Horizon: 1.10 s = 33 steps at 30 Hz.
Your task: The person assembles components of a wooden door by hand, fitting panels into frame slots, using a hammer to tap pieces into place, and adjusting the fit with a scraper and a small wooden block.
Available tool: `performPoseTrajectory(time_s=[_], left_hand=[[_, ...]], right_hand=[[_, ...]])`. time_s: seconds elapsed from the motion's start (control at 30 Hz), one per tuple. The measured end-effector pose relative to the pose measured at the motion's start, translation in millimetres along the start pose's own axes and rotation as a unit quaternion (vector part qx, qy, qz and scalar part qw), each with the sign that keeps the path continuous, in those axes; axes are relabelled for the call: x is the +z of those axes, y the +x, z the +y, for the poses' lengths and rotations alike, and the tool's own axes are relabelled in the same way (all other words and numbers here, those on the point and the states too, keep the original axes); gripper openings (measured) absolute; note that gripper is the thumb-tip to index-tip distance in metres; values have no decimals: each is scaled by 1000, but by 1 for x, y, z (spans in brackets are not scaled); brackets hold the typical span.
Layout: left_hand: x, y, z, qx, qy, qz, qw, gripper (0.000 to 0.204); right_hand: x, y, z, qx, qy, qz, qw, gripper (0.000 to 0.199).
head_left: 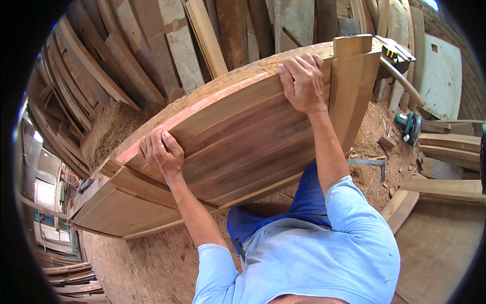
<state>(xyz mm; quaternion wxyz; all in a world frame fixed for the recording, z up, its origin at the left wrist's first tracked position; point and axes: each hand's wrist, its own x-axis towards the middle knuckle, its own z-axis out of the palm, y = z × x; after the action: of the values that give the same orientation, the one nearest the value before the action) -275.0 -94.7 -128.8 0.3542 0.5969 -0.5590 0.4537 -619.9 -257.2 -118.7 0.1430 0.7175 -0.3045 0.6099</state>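
A large wooden panel (243,134) made of several joined planks stands tilted on edge in front of me, with crosspieces near its two ends. My left hand (162,154) is closed over its far upper edge toward the left, near the left crosspiece (152,187). Further right, my right hand (302,83) grips the same edge beside the right crosspiece (349,86). The fingertips of both hands are partly hidden behind the edge. Beyond the panel runs a sawdust-covered surface (202,93).
Many boards (202,40) lean along the back and left. Sawdust is heaped (111,129) at left. On the right lie a green circular saw (409,126), a metal square (372,163) and another wooden panel (440,243). A black-and-yellow tool (390,53) sits at the far right corner.
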Motion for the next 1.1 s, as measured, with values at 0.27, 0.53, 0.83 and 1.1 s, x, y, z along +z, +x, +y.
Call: performPoseTrajectory(time_s=[0.27,0.53,0.83,1.1], left_hand=[[-1,4,5,-1,-6,1,1000,20],[-1,8,9,-4,-4,6,1000,21],[-3,3,3,-31,-53,42,997,16],[3,3,5,-38,-66,60,995,16]], right_hand=[[2,1,2,5,9,6,1000,22],[-1,-1,13,-60,-30,-5,998,24],[2,-3,6,-48,-15,-36,998,25],[4,-4,16,-40,-38,-54,997,30]])
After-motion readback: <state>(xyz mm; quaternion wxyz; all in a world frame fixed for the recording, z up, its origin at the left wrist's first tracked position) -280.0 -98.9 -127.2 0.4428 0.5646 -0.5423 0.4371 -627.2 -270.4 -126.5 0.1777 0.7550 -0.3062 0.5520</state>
